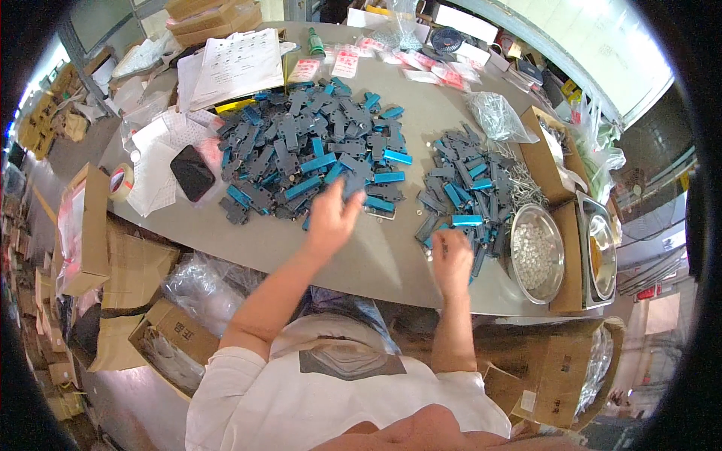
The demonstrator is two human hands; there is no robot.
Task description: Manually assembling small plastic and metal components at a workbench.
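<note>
A large heap of dark grey plastic parts with bright blue strips [282,143] covers the middle of the table. At its near right edge is my left hand [332,216], thumb and fingers round a dark grey plastic part [355,174] that looks slightly blurred. A smaller heap of similar grey and blue parts [457,177] lies to the right. My right hand [452,263] is at the near end of this smaller heap, its fingers curled downward and pressed together. Whatever those fingers hold is hidden beneath the hand.
Right of the small heap are loose metal pins [525,186] and a steel bowl of small whitish pieces [535,254]. Cardboard boxes [562,150] line the right edge. A black phone [192,173], tape roll [120,182] and papers [237,69] lie left. A clear bag [498,116] sits behind.
</note>
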